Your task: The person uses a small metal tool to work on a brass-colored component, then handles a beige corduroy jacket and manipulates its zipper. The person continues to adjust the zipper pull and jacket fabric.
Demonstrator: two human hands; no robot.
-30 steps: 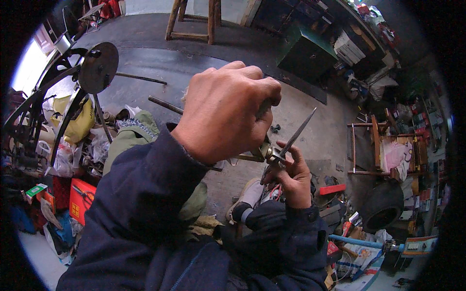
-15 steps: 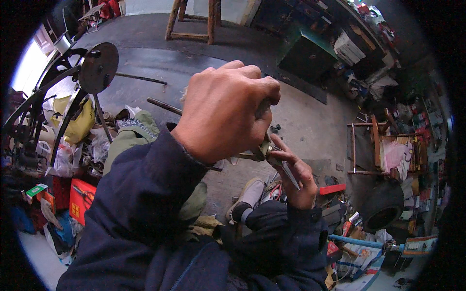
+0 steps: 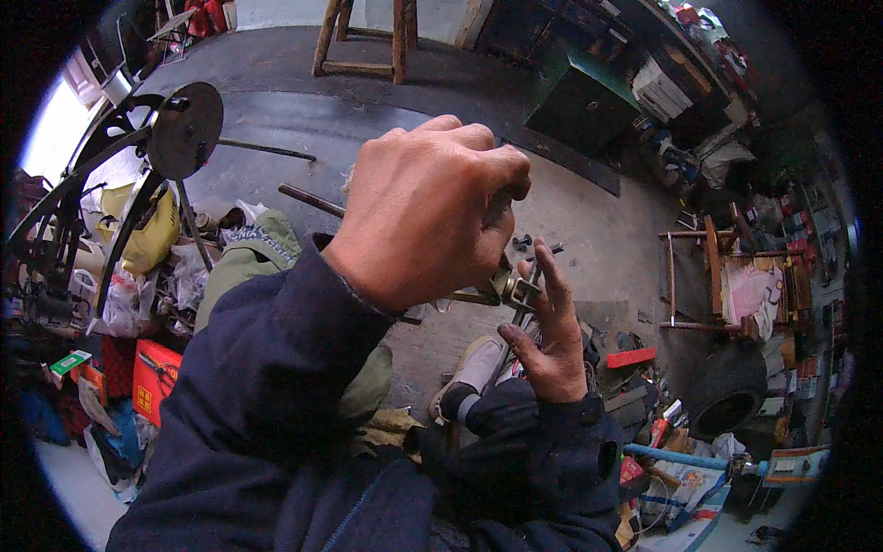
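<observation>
My left hand is in the middle, closed in a fist with its back toward me. Beneath its fingers pokes out a small brass-coloured metal fitting, its rest covered by the fist. At the fitting's right end sits a small silvery frame-shaped metal part with a thin bar. My right hand is just below and to the right, palm turned toward that part. Its index finger is stretched upward and its thumb stands apart, with the metal part between them; finger contact is hard to make out.
A black machine with a round metal disc stands at the left, and a dark rod runs behind my left hand. Bags and boxes, including a red box, crowd the left. A wooden stool, green cabinet and tire stand around.
My right hand's fingers have spread from their closer hold on the metal piece. A flat shiny edge seen across them has turned out of sight. My left hand has barely moved.
</observation>
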